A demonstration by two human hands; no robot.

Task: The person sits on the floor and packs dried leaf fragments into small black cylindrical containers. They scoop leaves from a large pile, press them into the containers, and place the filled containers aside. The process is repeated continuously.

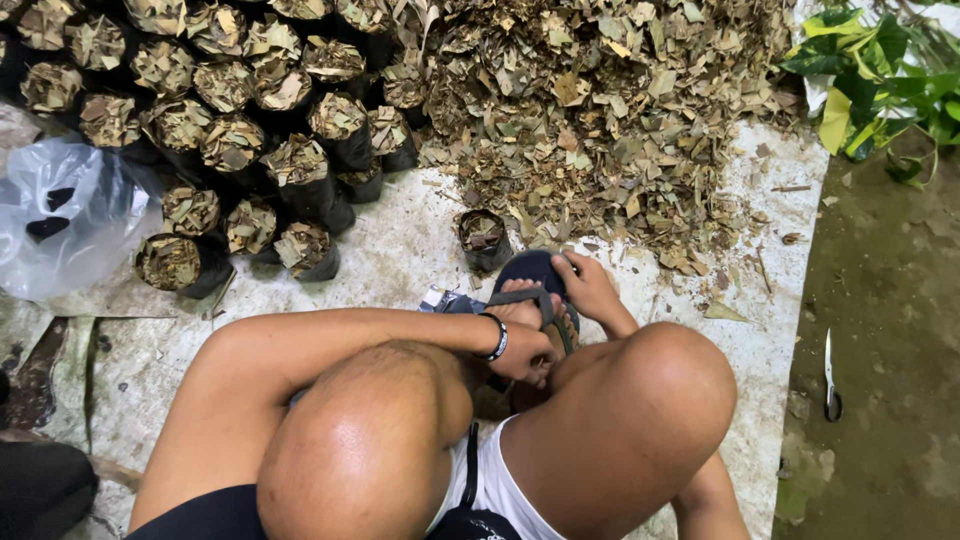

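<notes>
A dark blue sandal (535, 272) with a grey strap sits on the foot, toe pointing at the leaf pile

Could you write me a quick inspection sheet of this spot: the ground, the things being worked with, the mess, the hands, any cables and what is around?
Surface: pale, stained sheet on the ground, strewn with leaf scraps.
Job's things: heap of dry chopped leaves; rows of black bags packed with leaves; one filled bag standing alone near the feet.
Clutter: crumpled clear plastic bag; a knife on the dirt.
Hands: left hand, with a black wristband, low between the knees by the sandal; right hand resting at the sandal's edge. Whether either holds anything cannot be told.
Cables: nothing seen.
Surroundings: green leafy plant; bare dirt beside the sheet.
</notes>
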